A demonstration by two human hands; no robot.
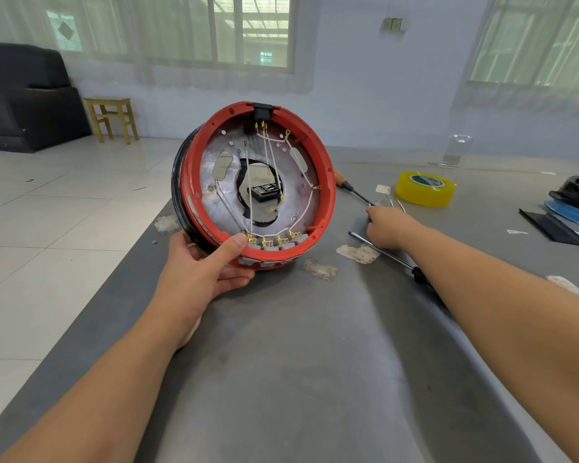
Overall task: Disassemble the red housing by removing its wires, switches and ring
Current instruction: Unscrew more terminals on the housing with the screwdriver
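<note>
The round red housing (328,182) stands on its edge on the grey table, its open side facing me. White wires (270,162) with brass terminals cross its silver inner plate. A row of grey switches (274,245) sits along its lower rim, and a black ring (178,182) shows behind its left edge. My left hand (208,265) grips the lower rim, thumb inside by the switches. My right hand (390,225) reaches to the table on the right, fingers curled down near loose wires (395,203); what it holds is hidden.
A long screwdriver (381,252) lies under my right forearm, and a wooden-handled one (348,187) lies behind the housing. A yellow tape roll (427,188) stands farther right, with black and blue parts (575,202) at the right edge. The table's left edge drops to tiled floor.
</note>
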